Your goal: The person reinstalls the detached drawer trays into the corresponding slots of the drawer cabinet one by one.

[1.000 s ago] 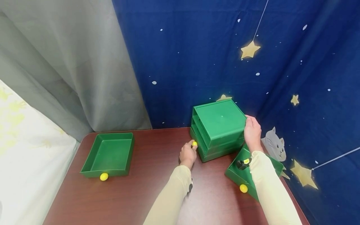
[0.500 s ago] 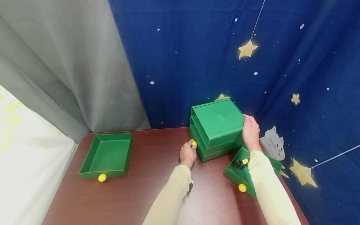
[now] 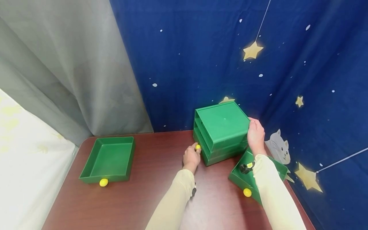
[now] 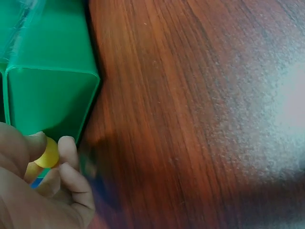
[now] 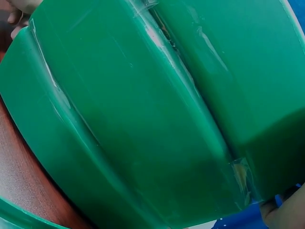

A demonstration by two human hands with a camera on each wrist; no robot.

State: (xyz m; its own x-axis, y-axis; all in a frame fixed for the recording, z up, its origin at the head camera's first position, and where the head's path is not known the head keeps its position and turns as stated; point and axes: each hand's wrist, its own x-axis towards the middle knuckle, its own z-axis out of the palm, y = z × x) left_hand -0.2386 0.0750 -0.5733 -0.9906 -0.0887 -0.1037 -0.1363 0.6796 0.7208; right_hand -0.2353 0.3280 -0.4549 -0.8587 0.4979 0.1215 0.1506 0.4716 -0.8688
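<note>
Smooth, glossy plastic drawer unit (image 3: 225,123), shiny wood-grain tabletop (image 3: 155,179), matt cloth curtain (image 3: 178,73).

Green cabinet (image 3: 225,123), yellow knob (image 3: 197,147)

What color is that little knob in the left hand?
The little knob is yellow, seen best in the left wrist view.

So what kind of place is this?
Maybe a curtained-off corner of a room: a starry blue curtain and a grey curtain hang behind a table.
</note>
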